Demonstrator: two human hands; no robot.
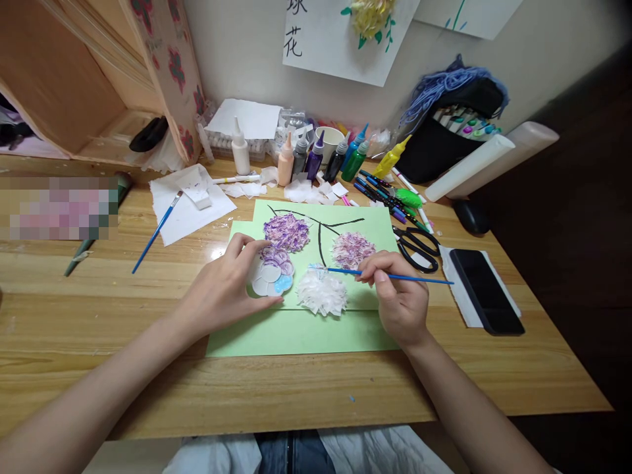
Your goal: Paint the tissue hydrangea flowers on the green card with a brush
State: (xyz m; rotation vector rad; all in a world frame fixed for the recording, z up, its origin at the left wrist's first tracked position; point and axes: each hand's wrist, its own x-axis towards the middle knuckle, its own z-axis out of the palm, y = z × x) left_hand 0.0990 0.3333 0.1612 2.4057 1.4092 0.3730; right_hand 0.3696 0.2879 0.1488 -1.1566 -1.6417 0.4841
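Note:
My right hand (397, 296) pinches a blue paintbrush (405, 278), whose tip touches the top of a white ruffled paper flower (322, 293). A faint blue tint shows there. My left hand (232, 280) grips the rim of a small flower-shaped palette (266, 280) holding purple and light blue paint. Beneath lies green paper (306, 332) with black branch lines (320, 243). A purple flower (286, 232) sits above the palette, and a pink-purple flower (353, 250) is just above my right hand.
Paint bottles (315, 157) and a paper cup (330, 141) stand at the back. Black scissors (419, 249) and a phone (486, 289) lie on the right. On the left, another brush (157, 232) rests partly on white paper (172, 217). Pens (385, 194) are scattered behind the green paper.

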